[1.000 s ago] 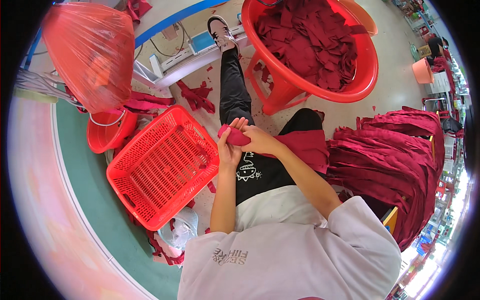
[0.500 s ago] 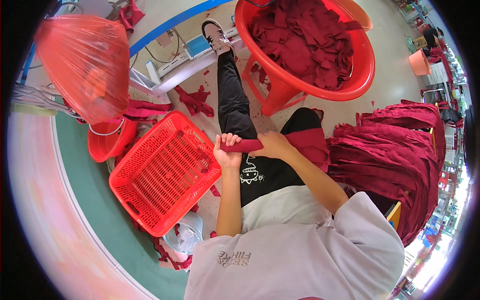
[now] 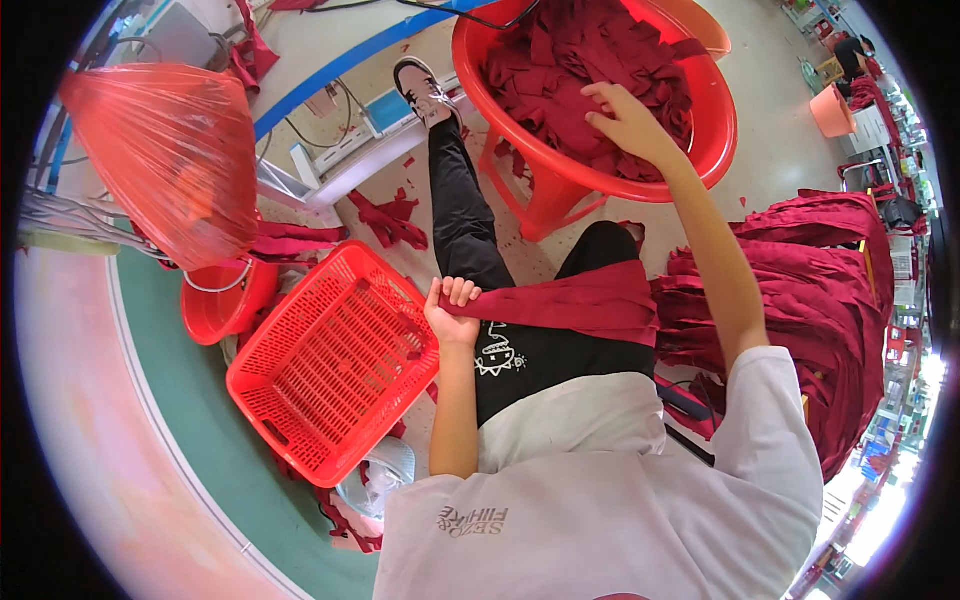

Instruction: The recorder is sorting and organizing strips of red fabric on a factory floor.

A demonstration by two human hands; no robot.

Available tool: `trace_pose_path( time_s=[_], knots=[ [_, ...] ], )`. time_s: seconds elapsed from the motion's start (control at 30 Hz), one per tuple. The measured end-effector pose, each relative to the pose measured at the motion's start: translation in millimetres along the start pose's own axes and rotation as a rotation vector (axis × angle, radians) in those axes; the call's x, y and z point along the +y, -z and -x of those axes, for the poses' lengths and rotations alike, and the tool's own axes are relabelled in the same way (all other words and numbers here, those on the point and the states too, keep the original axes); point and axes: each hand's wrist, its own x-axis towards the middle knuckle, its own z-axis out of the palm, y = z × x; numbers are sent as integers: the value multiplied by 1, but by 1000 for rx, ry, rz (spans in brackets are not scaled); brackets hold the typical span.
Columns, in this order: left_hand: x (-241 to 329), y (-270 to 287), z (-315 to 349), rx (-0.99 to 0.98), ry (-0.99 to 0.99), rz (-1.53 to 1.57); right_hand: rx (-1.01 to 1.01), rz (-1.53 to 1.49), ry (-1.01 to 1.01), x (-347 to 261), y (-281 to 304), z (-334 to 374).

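My left hand (image 3: 455, 308) is closed around the narrow end of a dark red fabric piece (image 3: 575, 300), which fans out wider to the right across my lap. Over the large red plastic tub (image 3: 722, 130), my right hand (image 3: 632, 125) is open, fingers stretched toward the heap of cut dark red fabric pieces (image 3: 535, 100) inside. Whether its fingertips touch the heap, I cannot tell. The right hand holds nothing that shows.
An empty-looking red basket (image 3: 335, 360) lies left of my lap, with a red bucket (image 3: 225, 305) behind it. A filled red plastic bag (image 3: 170, 160) hangs at upper left. Long dark red fabric strips (image 3: 790, 300) are piled at right. Scraps (image 3: 390, 218) litter the floor.
My right hand has let go of the fabric piece and moved up and away to the tub, its fingers opening. The left hand still grips the piece's end. The view has shifted slightly.
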Motion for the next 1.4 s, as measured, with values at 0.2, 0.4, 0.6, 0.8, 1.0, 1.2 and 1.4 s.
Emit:
trace_pose_path(
  time_s=[0.2, 0.4, 0.6, 0.8, 1.0, 1.2, 1.4],
  knots=[
    [2, 4, 6, 33, -38, -40, -344, 687, 2, 29, -41, -22],
    [1, 3, 4, 41, -28, -81, -227, 741, 75, 52, -51, -13],
    [1, 2, 2, 47, -29, -103, 157, 32, -9, 44, -33, -23],
    [0, 3, 2, 60, -10, -96, 194, -856, -152, -60, 43, 1],
    [2, 3, 0, 82, -1, -105, 448, -982, 351, -138, 111, 36],
    [3, 2, 1, 85, -17, -96, 223, -336, 472, -201, 114, 46],
    [0, 0, 5, 93, -26, -103, -386, 60, 214, -48, 44, -11]
  ],
)
